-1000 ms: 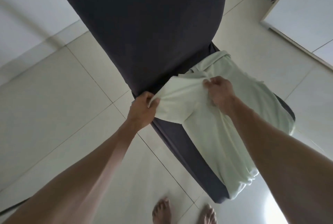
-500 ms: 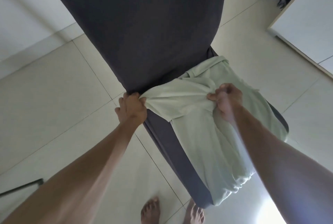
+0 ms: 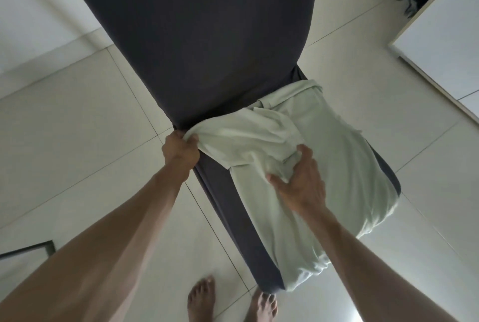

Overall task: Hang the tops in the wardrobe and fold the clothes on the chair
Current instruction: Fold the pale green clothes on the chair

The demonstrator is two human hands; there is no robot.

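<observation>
Head view, looking down on the dark-covered chair (image 3: 181, 36), the landmark for all positions here. A pale green garment (image 3: 324, 166) lay spread along the chair's seat, its lower end spilling over the seat's front edge towards the person's bare feet (image 3: 202, 298). The left hand (image 3: 180, 152), at the junction of chair back and seat on the seat's left edge, pinched a bunched sleeve or corner of the garment between curled fingers and thumb. The right hand (image 3: 300, 182), over the middle of the seat, lay on the cloth with fingers spread and slightly bent, gathering a ridge of fabric; it pressed rather than clamped. Judged step: forming a fold. Risks: the overhanging end could drag the garment off the seat onto the tiled floor (image 3: 77, 140) if the pressing hand lifted; pulling the sleeve against the gathered ridge could set a crooked, wrinkled fold.
</observation>
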